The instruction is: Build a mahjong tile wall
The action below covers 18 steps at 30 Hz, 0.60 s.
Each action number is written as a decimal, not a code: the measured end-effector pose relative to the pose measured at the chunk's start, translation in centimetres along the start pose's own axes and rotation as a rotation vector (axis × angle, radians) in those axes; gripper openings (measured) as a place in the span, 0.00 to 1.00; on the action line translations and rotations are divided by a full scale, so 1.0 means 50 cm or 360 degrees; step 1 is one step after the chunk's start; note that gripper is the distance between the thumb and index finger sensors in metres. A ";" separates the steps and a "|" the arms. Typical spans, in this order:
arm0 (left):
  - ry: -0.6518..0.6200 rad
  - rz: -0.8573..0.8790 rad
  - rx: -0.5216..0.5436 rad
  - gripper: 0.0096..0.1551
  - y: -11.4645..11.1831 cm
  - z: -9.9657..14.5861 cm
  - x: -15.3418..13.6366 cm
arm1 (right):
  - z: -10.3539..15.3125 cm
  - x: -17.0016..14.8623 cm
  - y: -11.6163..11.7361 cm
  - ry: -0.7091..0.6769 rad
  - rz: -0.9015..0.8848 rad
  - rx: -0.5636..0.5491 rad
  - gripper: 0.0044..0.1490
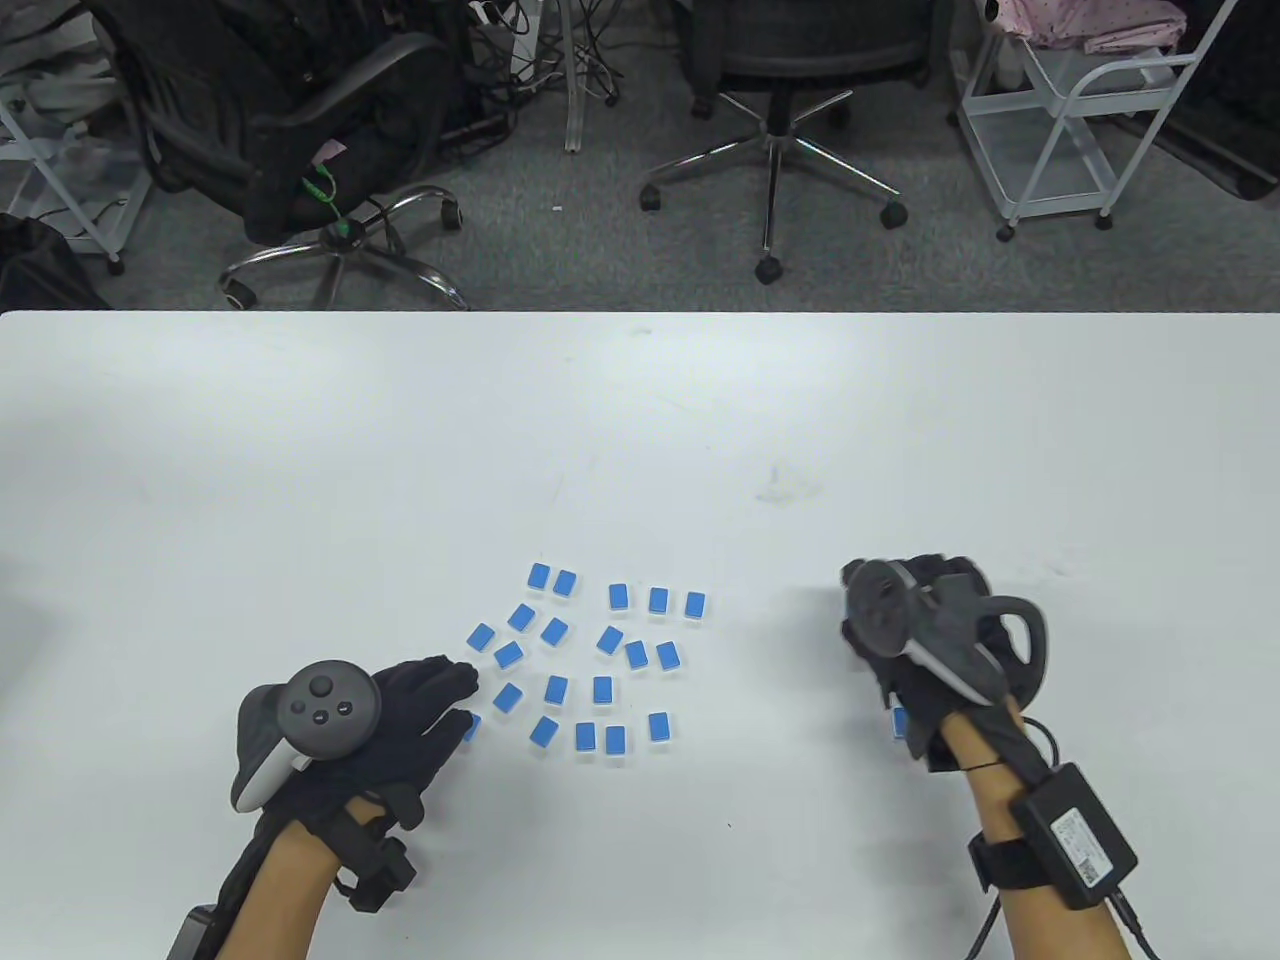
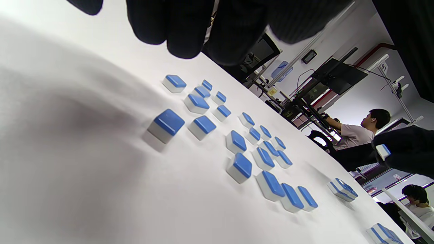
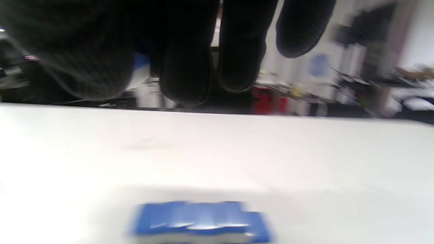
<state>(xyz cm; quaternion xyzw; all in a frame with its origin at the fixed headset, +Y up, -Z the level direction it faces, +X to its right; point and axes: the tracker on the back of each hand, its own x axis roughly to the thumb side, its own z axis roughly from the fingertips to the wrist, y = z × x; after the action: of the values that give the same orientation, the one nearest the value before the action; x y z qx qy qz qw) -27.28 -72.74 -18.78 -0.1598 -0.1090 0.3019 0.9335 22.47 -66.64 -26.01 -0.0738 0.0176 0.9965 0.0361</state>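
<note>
Blue-backed, white-bodied tiles (image 1: 585, 660) lie scattered; left hand (image 1: 400, 715) flat (grip wide), right hand (image 1: 925, 650) grip unclear.

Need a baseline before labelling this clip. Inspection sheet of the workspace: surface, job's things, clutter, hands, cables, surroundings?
Surface: white table, faint smudge right of centre.
Job's things: loose tiles scattered blue side up, unstacked; short row of tiles under the right hand, blurred.
Clutter: nothing seen.
Hands: left hand flat, fingers straight, tips at the edge tile; right hand curled over the table, a tile pinched in its fingers.
Cables: lead from the box on the right forearm.
Surroundings: office chairs, white cart, grey carpet; people seated in the background.
</note>
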 end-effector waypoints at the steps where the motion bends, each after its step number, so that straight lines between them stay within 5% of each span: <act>1: 0.0000 -0.0001 -0.0004 0.35 -0.001 0.000 0.000 | -0.017 -0.036 0.009 0.0109 -0.0037 0.0096 0.35; 9: 0.0029 0.0009 -0.0010 0.35 -0.001 -0.001 -0.006 | -0.044 -0.098 0.105 0.0187 0.0206 0.0393 0.35; 18: 0.0039 0.0012 -0.0012 0.35 -0.001 -0.001 -0.007 | -0.048 -0.085 0.119 0.0160 0.0282 0.0382 0.34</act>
<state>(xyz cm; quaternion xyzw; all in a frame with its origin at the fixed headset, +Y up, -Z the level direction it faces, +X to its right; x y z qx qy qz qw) -27.50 -72.99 -18.85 -0.1673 -0.0981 0.3032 0.9330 26.59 -72.94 -27.55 -0.1168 0.1449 0.9815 -0.0443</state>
